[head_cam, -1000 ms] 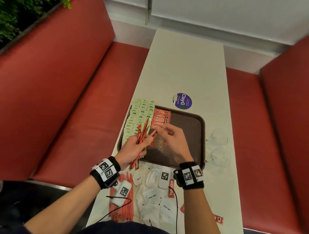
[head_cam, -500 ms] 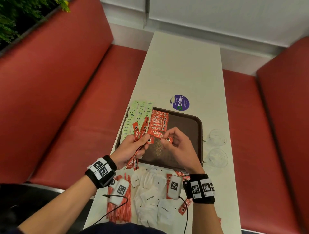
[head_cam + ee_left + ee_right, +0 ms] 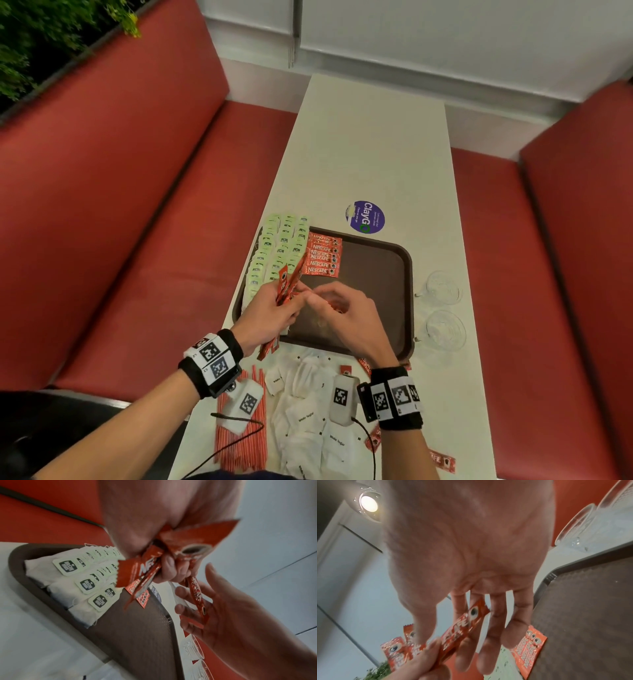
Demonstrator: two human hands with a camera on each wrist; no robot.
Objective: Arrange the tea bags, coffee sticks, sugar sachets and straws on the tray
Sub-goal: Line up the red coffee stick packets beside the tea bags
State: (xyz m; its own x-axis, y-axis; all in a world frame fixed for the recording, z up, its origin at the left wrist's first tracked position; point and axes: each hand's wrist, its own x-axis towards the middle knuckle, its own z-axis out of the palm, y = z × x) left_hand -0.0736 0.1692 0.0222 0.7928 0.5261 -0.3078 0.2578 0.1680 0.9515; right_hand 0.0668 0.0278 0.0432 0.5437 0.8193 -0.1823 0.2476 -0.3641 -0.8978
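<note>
A brown tray point(image 3: 373, 274) carries rows of green tea bags point(image 3: 277, 250) on its left and a column of red coffee sticks point(image 3: 323, 255) beside them. My left hand point(image 3: 267, 315) grips a bundle of coffee sticks point(image 3: 289, 282) over the tray's near left. My right hand point(image 3: 339, 305) meets that bundle. One stick point(image 3: 197, 599) from the bundle lies across its relaxed fingers with the thumb held apart. The left fingers point(image 3: 171, 566) still pinch that stick's upper end. White sugar sachets point(image 3: 308, 421) and red straws point(image 3: 239, 445) lie on the table, nearer to me than the tray.
Two clear glass cups point(image 3: 443, 287) stand right of the tray. A purple round sticker point(image 3: 365, 217) lies on the table beyond it. Loose coffee sticks point(image 3: 443, 460) lie at the near right. Red bench seats flank the narrow white table.
My right hand carried a stick from the bundle toward the column on the tray, then came back to the bundle, where another stick now lies across its fingers. The left hand stayed put.
</note>
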